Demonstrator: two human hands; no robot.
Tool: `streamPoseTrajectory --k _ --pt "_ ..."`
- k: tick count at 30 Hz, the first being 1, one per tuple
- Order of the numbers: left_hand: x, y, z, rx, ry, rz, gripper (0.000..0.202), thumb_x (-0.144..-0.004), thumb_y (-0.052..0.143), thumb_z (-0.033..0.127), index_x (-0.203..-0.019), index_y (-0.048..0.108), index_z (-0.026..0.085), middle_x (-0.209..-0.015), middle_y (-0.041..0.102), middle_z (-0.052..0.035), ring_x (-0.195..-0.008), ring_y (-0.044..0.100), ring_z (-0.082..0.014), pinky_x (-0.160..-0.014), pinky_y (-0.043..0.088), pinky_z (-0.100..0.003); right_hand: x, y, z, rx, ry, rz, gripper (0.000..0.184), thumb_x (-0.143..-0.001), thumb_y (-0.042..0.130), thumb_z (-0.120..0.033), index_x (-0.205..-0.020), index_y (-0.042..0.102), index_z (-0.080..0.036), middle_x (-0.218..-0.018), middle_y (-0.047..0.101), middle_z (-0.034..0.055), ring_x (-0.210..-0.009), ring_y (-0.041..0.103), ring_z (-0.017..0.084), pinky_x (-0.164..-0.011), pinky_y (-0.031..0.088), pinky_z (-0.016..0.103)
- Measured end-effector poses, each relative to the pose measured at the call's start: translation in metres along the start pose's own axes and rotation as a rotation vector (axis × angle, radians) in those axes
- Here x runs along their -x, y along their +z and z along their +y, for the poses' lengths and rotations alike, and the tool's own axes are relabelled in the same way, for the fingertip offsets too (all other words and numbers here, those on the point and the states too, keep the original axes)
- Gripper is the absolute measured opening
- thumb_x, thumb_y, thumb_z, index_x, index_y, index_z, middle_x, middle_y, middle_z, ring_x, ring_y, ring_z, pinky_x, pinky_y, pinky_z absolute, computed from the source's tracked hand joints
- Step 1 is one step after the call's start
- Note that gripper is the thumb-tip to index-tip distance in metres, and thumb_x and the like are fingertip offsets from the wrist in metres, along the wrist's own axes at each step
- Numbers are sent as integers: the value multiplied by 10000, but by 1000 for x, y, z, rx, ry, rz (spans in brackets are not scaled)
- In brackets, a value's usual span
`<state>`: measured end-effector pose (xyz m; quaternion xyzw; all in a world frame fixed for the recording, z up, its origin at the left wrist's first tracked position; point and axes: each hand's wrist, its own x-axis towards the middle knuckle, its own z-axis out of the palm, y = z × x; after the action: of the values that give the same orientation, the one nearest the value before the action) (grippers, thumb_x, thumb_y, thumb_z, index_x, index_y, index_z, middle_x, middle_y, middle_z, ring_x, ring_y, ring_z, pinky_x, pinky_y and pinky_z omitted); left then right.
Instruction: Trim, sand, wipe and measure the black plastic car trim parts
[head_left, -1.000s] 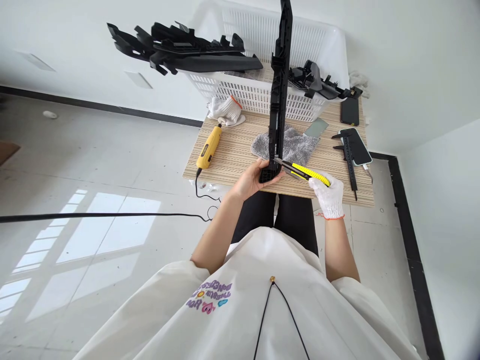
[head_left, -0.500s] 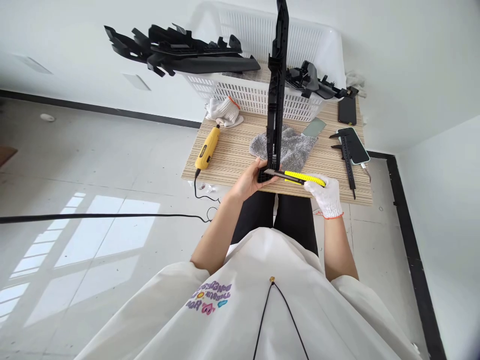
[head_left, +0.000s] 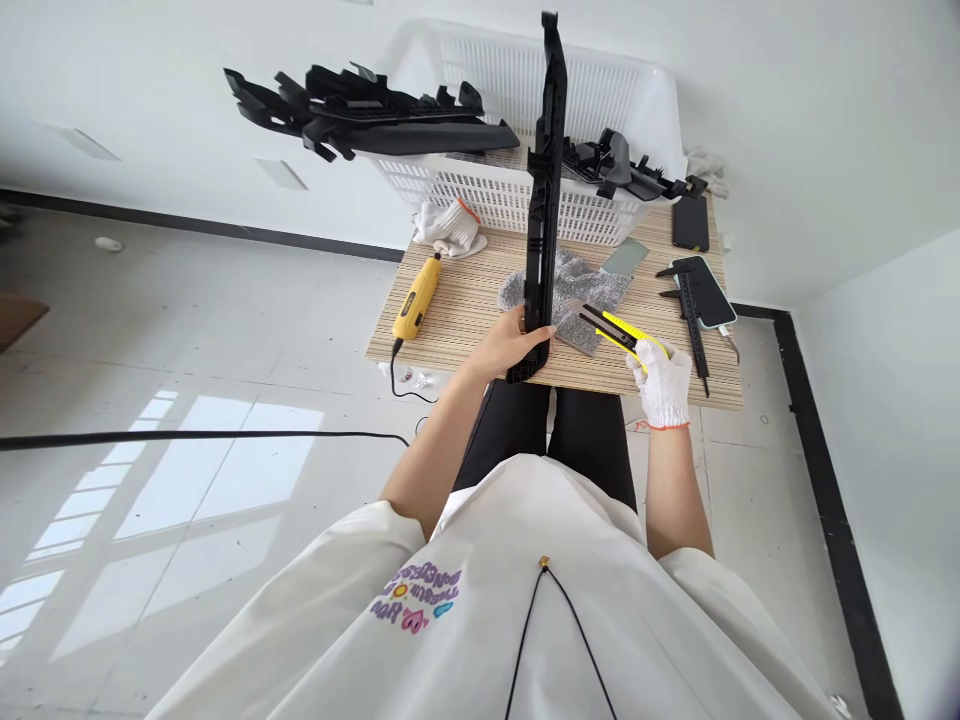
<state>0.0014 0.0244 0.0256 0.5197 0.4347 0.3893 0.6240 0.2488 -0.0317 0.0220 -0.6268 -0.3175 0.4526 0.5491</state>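
My bare left hand (head_left: pixel 511 342) is wrapped round the lower part of a long black plastic trim piece (head_left: pixel 544 200), which points away from me over the table. Its near end comes close to the table's front edge. In a white knitted glove, my right hand (head_left: pixel 663 380) grips a yellow utility knife (head_left: pixel 624 336). The knife's dark front end points up and left, apart from the trim piece. Beneath and beside the trim piece lies a grey cloth (head_left: pixel 577 300).
A white plastic basket (head_left: pixel 480 190) at the back holds more black plastic parts (head_left: pixel 375 115). On the left lie a yellow rotary tool (head_left: pixel 417 298) and white gloves (head_left: pixel 450 228). To the right are black calipers (head_left: pixel 691 325), a phone (head_left: pixel 709 290) and another dark phone (head_left: pixel 690 222).
The utility knife has moved away from the trim piece's near end, to the right. My left hand has shifted its hold slightly up the piece, and the piece has come nearer to me.
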Motion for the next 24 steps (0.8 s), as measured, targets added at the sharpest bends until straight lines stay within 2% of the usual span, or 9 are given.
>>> streamPoseTrajectory --k 2,4,7,9,11,14,19,22,24 --pt "-3 3 -3 -26 45 45 456 -778 832 577 -854 560 219 -665 670 -17 -623 657 -212 -779 578 -436 2 0 1 1 -19 -9 262 -684 764 -408 -781 660 -187 -568 542 -24 -484 492 76 -379 273 168" --pt "-5 5 -7 16 61 75 492 -811 763 671 -829 548 228 -608 614 -9 -595 647 -216 -771 573 -453 4 -1 0 16 -31 -38 259 -684 767 -390 -799 693 -170 -560 551 -25 -476 471 68 -393 280 167" --pt "-5 5 -12 146 21 116 528 -805 727 735 -837 611 221 -636 588 -30 -782 723 -294 -836 576 -485 8 -3 -2 178 -63 -140 272 -669 788 -348 -843 758 -141 -548 561 -28 -457 421 58 -404 290 179" --pt "-5 3 -13 211 -7 115 541 -800 732 735 -902 668 208 -730 627 -64 -954 730 -346 -897 574 -510 10 -3 -4 305 -124 -169 318 -667 801 -348 -898 798 -129 -575 593 -15 -483 464 78 -424 337 195" --pt "-5 0 -13 241 -17 96 560 -798 746 719 -994 699 196 -821 671 -91 -1034 718 -370 -922 577 -525 12 -3 -5 375 -187 -151 360 -688 798 -378 -945 820 -127 -630 644 10 -534 536 111 -457 396 213" --pt "-3 -4 -12 259 -27 72 582 -793 768 694 -1079 716 189 -837 703 -88 -1031 727 -366 -898 598 -504 13 -1 -4 399 -206 -148 377 -696 801 -405 -952 830 -130 -684 687 32 -584 593 138 -485 444 224" --pt "-2 -9 -14 240 -24 68 566 -813 764 668 -1099 735 181 -801 727 -74 -996 746 -345 -844 622 -456 13 1 -2 324 -172 -109 402 -696 802 -396 -989 829 -122 -673 686 25 -552 572 114 -476 447 211" --pt "-3 -9 -17 223 13 64 549 -810 771 656 -1086 744 181 -819 742 -76 -1020 743 -345 -878 618 -458 13 2 -3 361 -162 -177 365 -674 823 -355 -962 834 -130 -661 674 14 -544 545 95 -476 433 197" --pt "-3 -9 -18 237 18 58 525 -815 782 625 -1091 745 180 -831 748 -81 -1047 737 -350 -915 609 -471 13 3 -3 320 -157 -131 361 -687 814 -361 -969 834 -137 -630 649 0 -524 511 82 -464 409 192"
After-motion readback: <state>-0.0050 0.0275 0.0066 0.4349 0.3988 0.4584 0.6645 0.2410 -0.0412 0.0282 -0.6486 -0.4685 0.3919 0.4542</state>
